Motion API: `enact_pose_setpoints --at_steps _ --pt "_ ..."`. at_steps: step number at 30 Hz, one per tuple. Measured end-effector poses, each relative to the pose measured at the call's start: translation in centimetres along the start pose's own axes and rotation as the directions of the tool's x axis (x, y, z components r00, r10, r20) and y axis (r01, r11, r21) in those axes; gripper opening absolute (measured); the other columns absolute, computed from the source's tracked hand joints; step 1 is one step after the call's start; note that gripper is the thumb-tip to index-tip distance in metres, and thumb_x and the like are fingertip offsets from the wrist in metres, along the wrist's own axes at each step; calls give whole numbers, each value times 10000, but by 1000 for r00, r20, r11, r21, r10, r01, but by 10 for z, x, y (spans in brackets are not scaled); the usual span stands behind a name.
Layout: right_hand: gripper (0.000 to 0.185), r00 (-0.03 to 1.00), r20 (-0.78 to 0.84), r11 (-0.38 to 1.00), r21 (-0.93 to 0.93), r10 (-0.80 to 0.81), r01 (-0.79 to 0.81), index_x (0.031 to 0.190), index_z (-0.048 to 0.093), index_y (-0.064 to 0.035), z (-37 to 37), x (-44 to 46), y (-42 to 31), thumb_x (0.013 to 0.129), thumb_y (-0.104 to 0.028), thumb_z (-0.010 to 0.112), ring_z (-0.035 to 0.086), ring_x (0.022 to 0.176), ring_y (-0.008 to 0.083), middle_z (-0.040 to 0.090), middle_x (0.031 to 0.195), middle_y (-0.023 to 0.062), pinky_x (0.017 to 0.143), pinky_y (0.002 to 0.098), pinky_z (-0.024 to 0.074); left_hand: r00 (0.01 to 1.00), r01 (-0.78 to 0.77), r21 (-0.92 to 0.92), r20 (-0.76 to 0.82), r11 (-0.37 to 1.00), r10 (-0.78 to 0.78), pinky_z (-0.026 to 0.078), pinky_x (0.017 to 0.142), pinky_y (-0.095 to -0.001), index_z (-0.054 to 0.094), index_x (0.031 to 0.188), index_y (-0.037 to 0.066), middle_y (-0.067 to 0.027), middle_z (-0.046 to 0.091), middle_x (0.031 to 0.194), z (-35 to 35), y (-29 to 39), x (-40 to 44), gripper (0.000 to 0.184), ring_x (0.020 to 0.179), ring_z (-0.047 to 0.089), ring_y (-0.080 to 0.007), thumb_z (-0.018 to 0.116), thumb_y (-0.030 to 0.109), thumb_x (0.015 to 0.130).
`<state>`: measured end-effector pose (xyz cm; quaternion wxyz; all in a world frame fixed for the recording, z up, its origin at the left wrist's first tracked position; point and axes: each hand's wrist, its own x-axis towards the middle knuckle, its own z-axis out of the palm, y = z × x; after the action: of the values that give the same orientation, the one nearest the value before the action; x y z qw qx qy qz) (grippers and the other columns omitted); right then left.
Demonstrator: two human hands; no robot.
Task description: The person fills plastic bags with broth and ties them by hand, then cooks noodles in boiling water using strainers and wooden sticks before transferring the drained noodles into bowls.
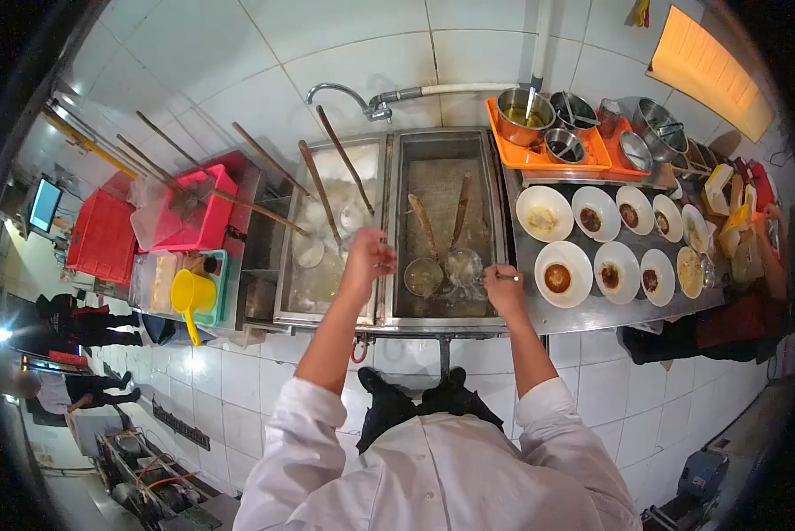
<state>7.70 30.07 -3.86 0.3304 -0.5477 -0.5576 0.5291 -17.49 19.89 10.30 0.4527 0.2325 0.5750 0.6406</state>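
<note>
My left hand (371,257) hovers over the divider between two vats, fingers loosely curled and a little apart, with nothing visible in it. My right hand (505,288) is closed round a thin stick (510,278) at the right vat's edge; most of the stick is hidden. Beside that hand, a strainer (464,264) with a wooden handle sits in the cloudy water of the right vat (415,311). A second strainer (424,277) rests to its left. The foamy left vat (326,316) holds several wooden-handled strainers, one of them a strainer (310,252) near its left side.
Several white bowls, including a bowl (564,274) with dark sauce, stand on the right counter. Behind them an orange tray (503,146) carries metal pots. A faucet (375,108) is on the back wall. Left are a pink bin (207,221) and yellow dipper (192,290). A co-worker's arm (771,257) reaches in far right.
</note>
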Motion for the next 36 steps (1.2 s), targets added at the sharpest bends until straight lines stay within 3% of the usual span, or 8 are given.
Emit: enact_pose_setpoints --at_steps 3,5,8,14,16,18,27,36 --pt "249 999 14 999 -22 -36 36 870 670 31 0 10 20 907 -176 535 649 646 169 671 713 106 617 294 509 961 271 90 22 958 -274 435 680 -289 460 1061 110 -28 506 824 27 34 24 281 728 501 -147 530 277 845" --pt "253 999 -28 999 4 -47 47 873 673 27 -3 6 17 910 -181 534 651 648 172 670 707 106 619 297 509 811 -237 212 581 948 73 440 829 -330 466 1158 123 -64 566 1007 26 37 39 391 934 550 -168 595 219 802" --pt "242 989 146 996 94 -5 -8 844 685 3 -4 0 1 906 -179 537 657 654 184 667 699 103 618 309 505 526 -757 261 788 599 322 300 1050 -423 294 1444 167 -118 461 1323 39 24 64 736 1272 368 -208 646 183 797" --pt "202 997 72 991 133 23 -33 847 637 33 9 -8 17 910 -128 531 625 627 135 660 718 98 579 263 507 689 -255 349 720 902 -84 470 863 -343 579 1165 49 -80 647 983 97 -20 83 413 954 595 -173 695 288 849" --pt "209 862 -115 827 -370 -494 424 832 642 34 11 -11 14 899 -131 531 628 615 133 658 688 95 586 264 510 789 -168 438 597 883 -146 467 763 -337 627 1016 47 -53 629 833 115 -30 79 308 812 581 -158 694 299 852" --pt "205 956 -86 950 -171 -280 262 832 645 32 5 -15 -4 892 -123 526 633 613 146 657 685 105 587 272 510 863 -66 521 457 851 -213 465 662 -331 675 868 46 -26 611 682 120 -34 71 265 670 567 -144 692 310 855" --pt "224 898 -176 886 -320 -404 336 896 662 28 -2 -50 -18 902 -126 499 615 609 134 656 702 91 567 265 494 741 -612 442 610 656 280 472 625 -301 613 885 -10 -64 611 696 109 -23 38 230 654 569 -140 667 212 868" --pt "205 992 32 985 127 -121 116 903 652 20 44 -85 -74 919 -128 510 599 589 159 644 698 111 532 271 465 511 -788 217 752 576 416 488 617 -331 674 789 -19 -192 643 710 103 -23 52 105 644 637 -296 680 49 708"
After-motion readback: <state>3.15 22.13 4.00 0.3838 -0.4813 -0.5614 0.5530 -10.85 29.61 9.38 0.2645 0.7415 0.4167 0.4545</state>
